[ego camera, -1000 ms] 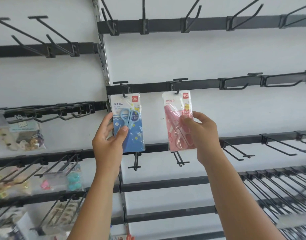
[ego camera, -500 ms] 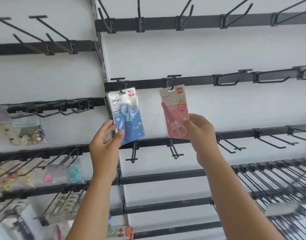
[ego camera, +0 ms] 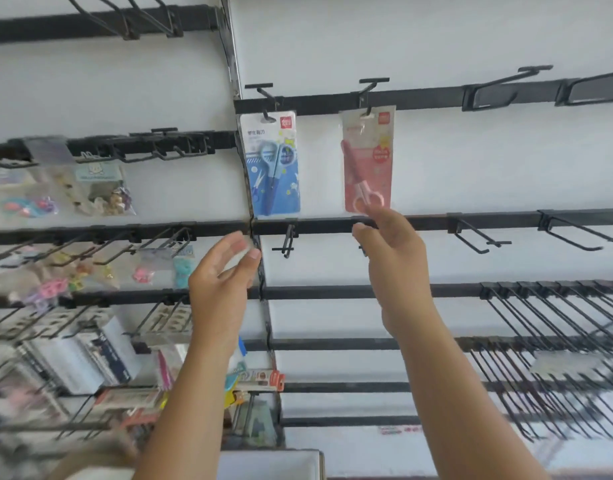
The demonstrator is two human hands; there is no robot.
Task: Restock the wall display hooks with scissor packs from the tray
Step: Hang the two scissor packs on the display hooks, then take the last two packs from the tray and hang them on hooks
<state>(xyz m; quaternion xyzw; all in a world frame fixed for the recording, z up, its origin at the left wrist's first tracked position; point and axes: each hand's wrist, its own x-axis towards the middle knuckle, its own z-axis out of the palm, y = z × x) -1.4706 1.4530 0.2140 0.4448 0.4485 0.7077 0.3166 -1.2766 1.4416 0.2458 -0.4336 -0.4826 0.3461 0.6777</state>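
Two scissor packs hang just above both hands' fingers.

We see small trinket bags hanging on the left panel, with pastel clips in packets on the row below them. Further down we see stacked notebooks, blurred. Near the panel seam an orange-capped pack lies sideways. The white wall stands behind.
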